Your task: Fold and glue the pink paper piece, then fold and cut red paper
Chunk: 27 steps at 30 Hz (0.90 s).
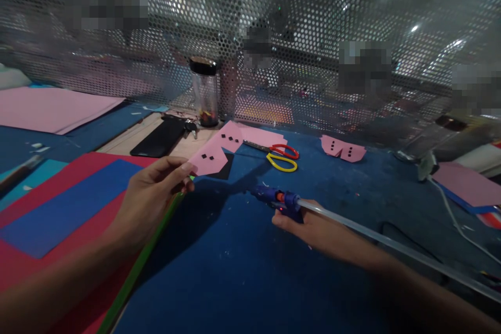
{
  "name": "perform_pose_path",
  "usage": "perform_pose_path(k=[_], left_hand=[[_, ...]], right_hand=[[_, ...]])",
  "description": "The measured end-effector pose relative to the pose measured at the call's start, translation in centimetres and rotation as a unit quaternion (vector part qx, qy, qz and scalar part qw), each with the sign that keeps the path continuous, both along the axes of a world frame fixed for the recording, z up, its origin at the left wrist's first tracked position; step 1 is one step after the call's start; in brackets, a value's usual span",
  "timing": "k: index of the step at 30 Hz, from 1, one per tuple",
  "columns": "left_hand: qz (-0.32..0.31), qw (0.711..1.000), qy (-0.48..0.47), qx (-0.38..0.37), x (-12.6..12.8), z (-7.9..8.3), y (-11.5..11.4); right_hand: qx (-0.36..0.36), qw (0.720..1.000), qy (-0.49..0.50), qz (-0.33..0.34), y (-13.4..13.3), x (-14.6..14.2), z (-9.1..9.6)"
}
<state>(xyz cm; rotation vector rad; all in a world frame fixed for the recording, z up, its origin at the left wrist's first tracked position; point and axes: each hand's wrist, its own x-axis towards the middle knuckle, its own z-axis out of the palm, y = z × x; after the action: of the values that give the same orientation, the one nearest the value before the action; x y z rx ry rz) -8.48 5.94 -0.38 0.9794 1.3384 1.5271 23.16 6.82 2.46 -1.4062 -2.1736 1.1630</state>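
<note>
My left hand [154, 188] pinches a pink paper cut-out [213, 148] with small black squares on it, held just above the blue table. A thin green stick [136, 266] runs under that hand toward me. My right hand [313, 227] grips a blue glue gun [276, 199] with a long clear glue stick [391, 245] trailing back over my arm. The gun's nozzle points left toward the pink piece, a short gap apart.
Red and yellow scissors [284, 157] lie behind the gun, near another pink cut-out [343, 148]. A black phone [158, 138] and a dark-lidded jar [204, 91] stand by the perforated metal screen [313, 36]. Red and blue sheets [58, 209] lie at left; a white cable [454, 214] at right.
</note>
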Motion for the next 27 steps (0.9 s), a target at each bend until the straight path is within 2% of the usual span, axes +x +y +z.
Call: perform_pose_path(k=[5, 8, 11, 14, 17, 20, 27], left_hand=[[-0.019, 1.000, 0.016, -0.014, 0.3, 0.4, -0.4], [-0.031, 0.998, 0.052, -0.013, 0.3, 0.3, -0.5], [-0.041, 0.994, 0.097, 0.004, 0.3, 0.0, -0.6], [-0.063, 0.989, 0.128, 0.028, 0.5, 0.1, -0.7], [-0.073, 0.982, 0.169, 0.041, 0.8, 0.6, -1.0], [-0.074, 0.974, 0.212, 0.044, 1.1, 1.0, -1.4], [-0.100, 0.968, 0.226, 0.042, 1.1, 0.8, -1.6]], right_hand=[[-0.049, 0.999, 0.010, -0.019, -0.5, -0.4, 0.8], [-0.040, 0.998, 0.047, -0.021, -0.9, -0.4, 0.7], [0.004, 0.998, 0.069, 0.006, -1.0, -0.2, 0.5], [0.060, 0.996, 0.037, 0.056, -1.0, -0.1, 0.4], [0.166, 0.982, 0.010, 0.089, -0.9, -0.3, 0.0], [0.266, 0.961, -0.006, 0.080, -1.0, -0.5, -0.9], [0.284, 0.947, -0.048, 0.144, -0.7, 0.7, -1.7]])
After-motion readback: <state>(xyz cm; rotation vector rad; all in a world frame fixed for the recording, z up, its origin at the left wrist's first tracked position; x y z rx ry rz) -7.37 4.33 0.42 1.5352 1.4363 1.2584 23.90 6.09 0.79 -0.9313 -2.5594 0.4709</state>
